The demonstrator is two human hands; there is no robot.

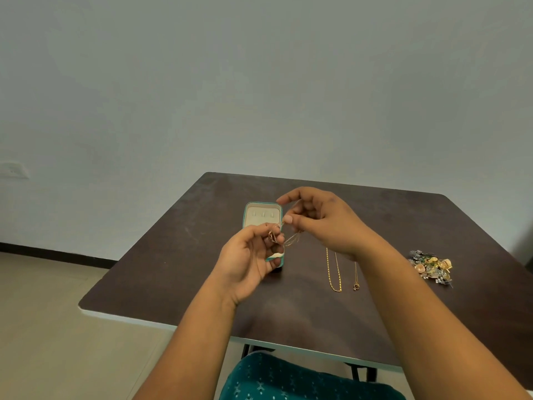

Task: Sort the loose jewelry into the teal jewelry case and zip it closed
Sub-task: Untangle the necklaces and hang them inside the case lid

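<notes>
Left hand (pixel 248 261): hovering palm-up over the desk (pixel 178 272), fingers curling in and pinching a small pendant (pixel 272 236) on a thin chain (pixel 291 239).
Right hand (pixel 320 217): hanging just above and right of the left one, thumb and fingertips pinching the other end of that chain.
Teal jewelry case (pixel 262 215): lying open on the desk right behind both hands, cream lining showing, near end hiding behind the left hand.
Loose stuff: two gold necklaces (pixel 334 269) lying stretched out under the right wrist, plus a jumbled pile of earrings (pixel 432 267) sitting well off to the right.
</notes>
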